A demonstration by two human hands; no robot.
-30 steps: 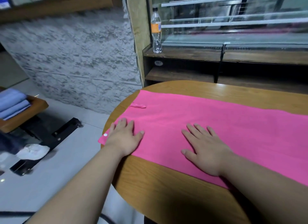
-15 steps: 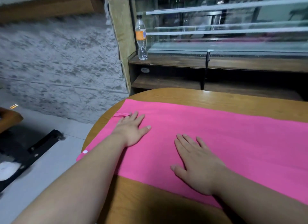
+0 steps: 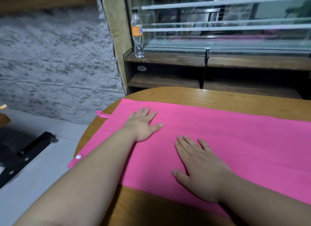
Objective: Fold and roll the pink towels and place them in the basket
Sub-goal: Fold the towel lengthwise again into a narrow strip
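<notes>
At the far left a rough grey wall fills the upper frame, with a black metal bar on the pale floor below it. Moving right, the wooden table begins. The pink towel lies spread flat on it and runs off the frame's right edge. A small loop pokes out at the towel's upper left corner and a white button sits at its lower left. The left hand lies flat on the towel, fingers straight. Above it, upper middle, a clear bottle stands upright on a dark shelf. Right of centre, the right hand also rests palm-down on the towel, fingers spread, gripping nothing.
</notes>
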